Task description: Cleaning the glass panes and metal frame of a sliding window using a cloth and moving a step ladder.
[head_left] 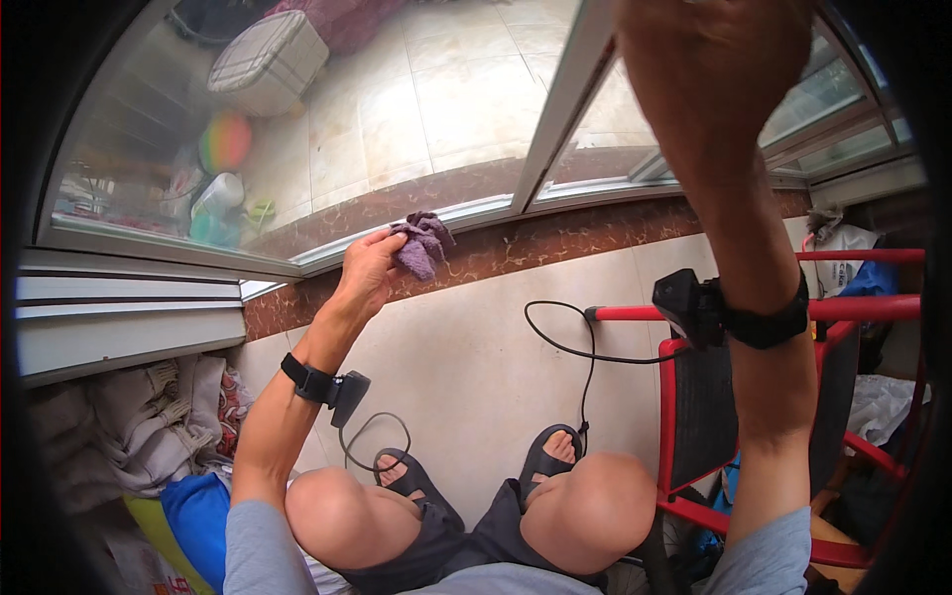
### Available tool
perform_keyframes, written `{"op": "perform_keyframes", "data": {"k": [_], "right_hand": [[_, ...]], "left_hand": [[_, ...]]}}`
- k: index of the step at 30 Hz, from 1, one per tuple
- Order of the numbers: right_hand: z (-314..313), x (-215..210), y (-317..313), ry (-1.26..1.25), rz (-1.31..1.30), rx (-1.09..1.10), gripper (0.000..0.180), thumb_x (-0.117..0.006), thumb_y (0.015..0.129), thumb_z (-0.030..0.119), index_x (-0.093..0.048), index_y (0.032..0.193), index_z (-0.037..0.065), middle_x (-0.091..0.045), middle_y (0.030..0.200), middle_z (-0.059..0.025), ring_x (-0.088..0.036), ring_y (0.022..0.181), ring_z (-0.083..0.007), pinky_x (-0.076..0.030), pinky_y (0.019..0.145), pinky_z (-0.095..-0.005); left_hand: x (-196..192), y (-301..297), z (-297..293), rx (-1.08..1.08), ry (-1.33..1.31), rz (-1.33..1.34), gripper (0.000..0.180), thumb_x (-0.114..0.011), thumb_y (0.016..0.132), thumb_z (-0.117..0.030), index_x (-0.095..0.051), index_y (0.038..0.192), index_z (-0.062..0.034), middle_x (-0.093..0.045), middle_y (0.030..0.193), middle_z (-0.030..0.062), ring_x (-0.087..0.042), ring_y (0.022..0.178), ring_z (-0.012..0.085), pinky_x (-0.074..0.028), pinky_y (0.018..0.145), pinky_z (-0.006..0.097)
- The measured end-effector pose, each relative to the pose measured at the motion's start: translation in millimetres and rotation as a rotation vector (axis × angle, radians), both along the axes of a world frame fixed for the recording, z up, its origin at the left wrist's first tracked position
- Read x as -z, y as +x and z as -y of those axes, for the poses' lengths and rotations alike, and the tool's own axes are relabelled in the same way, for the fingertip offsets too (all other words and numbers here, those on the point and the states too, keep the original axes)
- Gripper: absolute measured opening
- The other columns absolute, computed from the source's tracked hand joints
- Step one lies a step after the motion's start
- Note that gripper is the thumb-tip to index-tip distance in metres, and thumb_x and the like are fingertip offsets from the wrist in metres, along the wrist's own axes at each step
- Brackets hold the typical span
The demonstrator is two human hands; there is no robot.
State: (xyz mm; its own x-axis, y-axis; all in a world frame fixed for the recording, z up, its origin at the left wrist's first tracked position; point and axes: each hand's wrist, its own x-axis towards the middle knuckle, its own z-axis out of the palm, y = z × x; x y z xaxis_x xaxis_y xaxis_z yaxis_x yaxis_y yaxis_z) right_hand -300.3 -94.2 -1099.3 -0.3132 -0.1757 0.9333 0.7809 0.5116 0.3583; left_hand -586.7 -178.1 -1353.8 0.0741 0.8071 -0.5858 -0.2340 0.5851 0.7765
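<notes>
A crumpled purple cloth [422, 246] is pinched in my left hand [370, 266], in front of the lower edge of the glass sliding door [387, 109]. My right hand [714, 69] is raised high at the upper right, close to the door's metal frame [563, 109]. Its back faces me and the top of the picture cuts it off. The fingers are hidden, so whether it holds anything does not show. Each forearm wears a black strap with a small dark device [347, 397] and a thin cable.
At the right stands a red-framed folding chair [669, 416] with dark panels. Fabric bundles and a blue cloth [198, 521] lie at the left. A brown stone sill [496, 248] runs below the door. Behind the glass are a rainbow ball [226, 142] and a checked stool [268, 61].
</notes>
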Motion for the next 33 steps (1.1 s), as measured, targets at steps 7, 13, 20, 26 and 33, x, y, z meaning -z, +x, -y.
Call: {"op": "perform_keyframes", "data": {"k": [7,13,20,26,33], "right_hand": [[8,16,-18,0.020,-0.061,-0.219,0.032,-0.064,0.083,0.005,-0.068,0.112,-0.005,-0.070,0.097,-0.0233,-0.066,0.097,-0.0339,-0.055,0.084,-0.0382],[112,141,-27,-1.112,-0.247,-0.283,0.056,-0.074,0.079,0.005,-0.056,0.132,0.003,-0.058,0.123,-0.0218,-0.063,0.103,-0.0387,-0.056,0.085,-0.0412],[152,265,-47,-1.832,-0.993,-0.807,0.057,-0.068,0.088,0.008,-0.049,0.140,-0.003,-0.064,0.120,-0.0180,-0.065,0.102,-0.0188,-0.053,0.088,-0.0296],[109,308,-43,-1.780,-1.713,-0.515,0.026,-0.067,0.088,0.006,-0.064,0.112,-0.005,-0.069,0.102,-0.0143,-0.066,0.093,-0.0172,-0.055,0.077,-0.0303],[40,402,-44,-1.757,-2.073,-0.256,0.015,-0.065,0.088,-0.004,-0.062,0.102,-0.008,-0.065,0.103,-0.0131,-0.067,0.093,-0.0215,-0.059,0.076,-0.0324]], "left_hand": [[-24,11,-2,0.090,-0.019,-0.076,0.019,-0.057,0.098,-0.004,-0.063,0.115,0.0018,-0.070,0.106,0.0088,-0.070,0.094,0.0163,-0.060,0.081,0.031],[-58,40,13,0.195,-0.090,0.113,0.024,-0.055,0.100,-0.008,-0.056,0.122,0.0014,-0.066,0.115,0.0109,-0.068,0.101,0.0197,-0.058,0.094,0.037],[-61,49,28,0.509,-0.046,0.185,0.054,-0.061,0.098,-0.015,-0.040,0.143,0.0064,-0.058,0.128,0.0165,-0.056,0.124,0.0220,-0.045,0.109,0.037],[-88,33,10,0.589,0.253,-0.209,0.058,-0.070,0.094,-0.023,-0.049,0.141,0.0047,-0.055,0.139,0.0185,-0.051,0.130,0.0227,-0.040,0.109,0.035],[-101,77,-9,0.355,0.875,-0.776,0.037,-0.069,0.097,-0.028,-0.070,0.111,0.0058,-0.075,0.094,0.0156,-0.071,0.083,0.0172,-0.057,0.074,0.029]]}}
